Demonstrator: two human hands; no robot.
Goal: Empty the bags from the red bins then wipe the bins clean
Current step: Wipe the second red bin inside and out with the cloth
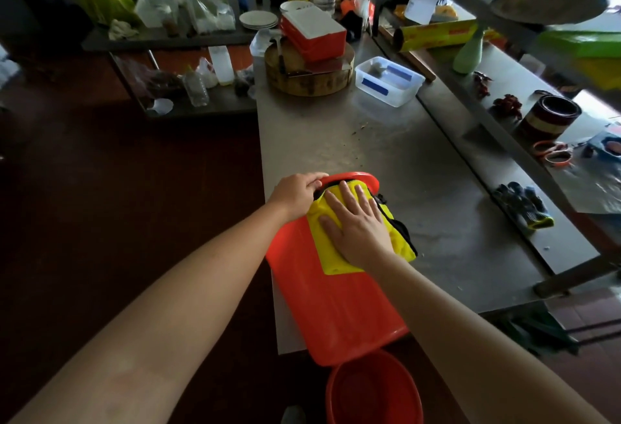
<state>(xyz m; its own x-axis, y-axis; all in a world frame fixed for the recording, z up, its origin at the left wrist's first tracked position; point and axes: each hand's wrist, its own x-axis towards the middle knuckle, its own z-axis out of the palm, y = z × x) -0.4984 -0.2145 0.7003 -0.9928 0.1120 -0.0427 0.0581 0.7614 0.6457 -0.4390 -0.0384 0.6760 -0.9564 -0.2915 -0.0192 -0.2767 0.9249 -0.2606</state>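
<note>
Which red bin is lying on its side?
The red bin on the steel table, under the yellow cloth; the other bin stands upright on the floor.

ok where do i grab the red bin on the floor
By the rim, from above. The floor bin stands upright, mouth open upward, so the lip is exposed; the tipped bin on the table hides its far rim, so a side rim looks easiest.

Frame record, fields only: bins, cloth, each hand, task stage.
bin on table: red plastic bin, on its side on the steel table, base past the near edge
bin on floor: second red bin, upright, mouth up
cloth: yellow cloth, lying on the tipped bin's side
left hand: grips the tipped bin's rim
right hand: flat, presses the cloth
stage: wiping the outside
</note>
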